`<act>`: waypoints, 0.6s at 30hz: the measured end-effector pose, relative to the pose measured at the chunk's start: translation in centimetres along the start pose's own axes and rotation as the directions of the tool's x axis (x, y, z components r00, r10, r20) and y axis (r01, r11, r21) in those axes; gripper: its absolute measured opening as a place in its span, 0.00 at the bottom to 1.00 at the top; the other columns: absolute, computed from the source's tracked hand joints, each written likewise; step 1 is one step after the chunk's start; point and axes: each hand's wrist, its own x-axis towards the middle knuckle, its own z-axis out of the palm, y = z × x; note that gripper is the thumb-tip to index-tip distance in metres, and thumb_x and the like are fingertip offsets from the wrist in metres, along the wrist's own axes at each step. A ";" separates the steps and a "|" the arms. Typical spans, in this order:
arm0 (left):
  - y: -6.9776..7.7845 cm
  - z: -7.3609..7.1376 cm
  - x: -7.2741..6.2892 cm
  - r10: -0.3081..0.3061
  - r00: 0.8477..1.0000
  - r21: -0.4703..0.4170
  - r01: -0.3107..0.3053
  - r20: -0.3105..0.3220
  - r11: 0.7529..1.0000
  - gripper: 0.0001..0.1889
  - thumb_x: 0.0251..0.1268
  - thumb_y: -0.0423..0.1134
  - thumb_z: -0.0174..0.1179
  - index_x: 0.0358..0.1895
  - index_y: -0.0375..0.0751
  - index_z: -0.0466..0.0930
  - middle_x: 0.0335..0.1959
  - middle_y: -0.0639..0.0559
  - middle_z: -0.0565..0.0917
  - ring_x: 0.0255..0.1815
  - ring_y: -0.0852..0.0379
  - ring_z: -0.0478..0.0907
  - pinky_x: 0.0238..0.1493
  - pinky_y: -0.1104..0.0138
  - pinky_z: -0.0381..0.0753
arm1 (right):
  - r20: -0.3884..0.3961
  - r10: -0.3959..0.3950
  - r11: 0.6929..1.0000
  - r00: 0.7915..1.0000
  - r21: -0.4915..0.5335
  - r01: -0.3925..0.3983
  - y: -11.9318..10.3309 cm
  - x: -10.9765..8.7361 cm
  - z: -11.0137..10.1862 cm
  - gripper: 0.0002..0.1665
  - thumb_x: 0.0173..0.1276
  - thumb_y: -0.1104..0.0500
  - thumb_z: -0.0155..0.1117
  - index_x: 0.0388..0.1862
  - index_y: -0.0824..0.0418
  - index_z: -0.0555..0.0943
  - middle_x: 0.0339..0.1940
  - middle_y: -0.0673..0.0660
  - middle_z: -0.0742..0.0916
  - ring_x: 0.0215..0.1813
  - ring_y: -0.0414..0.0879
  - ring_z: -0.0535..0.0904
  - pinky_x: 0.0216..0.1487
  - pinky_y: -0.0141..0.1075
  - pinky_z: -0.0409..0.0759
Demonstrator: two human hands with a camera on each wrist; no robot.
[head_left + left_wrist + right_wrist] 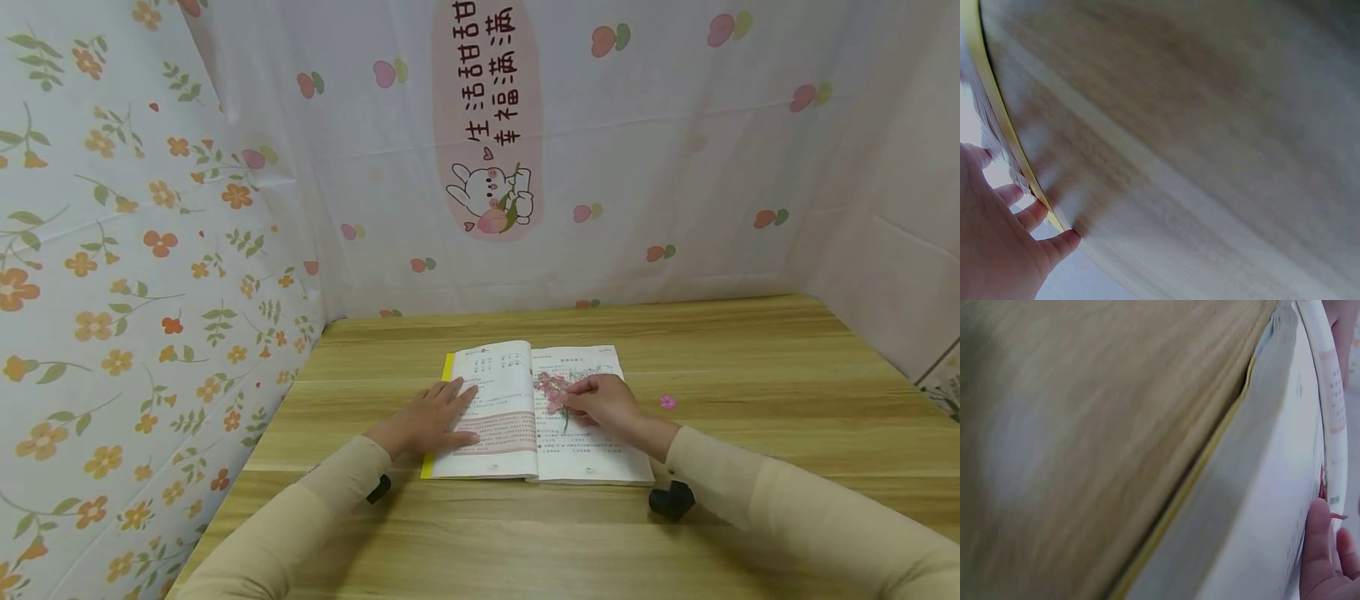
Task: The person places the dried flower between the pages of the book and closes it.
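Right grip [609, 408] pinches pink flowers [552, 387] at its left; left grip [426, 420] lies spread on a book [510, 400].

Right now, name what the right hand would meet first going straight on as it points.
The right hand has the pink flowers at its fingertips; past them, the left page likely comes first, though the hand's height above it is hard to judge.

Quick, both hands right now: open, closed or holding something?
Left hand: open, resting on the open, yellow-edged white paper book.
Right hand: closed, pinching the thin sprig of small pink flowers.
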 end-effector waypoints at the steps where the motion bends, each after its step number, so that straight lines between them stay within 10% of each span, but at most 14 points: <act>1: 0.0 0.0 0.0 0.002 1.000 -0.002 -0.002 -0.002 1.000 0.47 0.66 0.73 0.41 0.79 0.47 0.44 0.78 0.40 0.48 0.75 0.40 0.48 0.69 0.46 0.53 | 0.002 -0.007 1.000 1.000 -0.024 0.007 -0.1 -0.1 -0.2 0.14 0.68 0.61 0.64 0.46 0.70 0.81 0.36 0.58 0.86 0.35 0.44 0.82 0.34 0.35 0.82; 9: -0.1 -0.1 0.0 -0.005 1.000 0.004 0.005 0.005 1.000 0.47 0.66 0.73 0.41 0.79 0.48 0.43 0.78 0.40 0.46 0.76 0.41 0.47 0.70 0.46 0.51 | 0.034 -0.127 0.969 0.991 -0.207 0.132 -0.7 0.1 -2.6 0.14 0.69 0.56 0.64 0.40 0.68 0.82 0.31 0.58 0.85 0.30 0.47 0.80 0.30 0.36 0.81; 18: 0.1 -0.2 0.0 -0.012 1.000 0.007 0.011 0.010 1.000 0.47 0.65 0.73 0.41 0.79 0.48 0.44 0.78 0.41 0.47 0.76 0.41 0.48 0.70 0.46 0.52 | 0.079 -0.325 0.825 0.942 -0.463 0.324 0.2 2.6 -5.4 0.20 0.68 0.53 0.66 0.48 0.69 0.80 0.45 0.64 0.84 0.47 0.58 0.79 0.48 0.49 0.77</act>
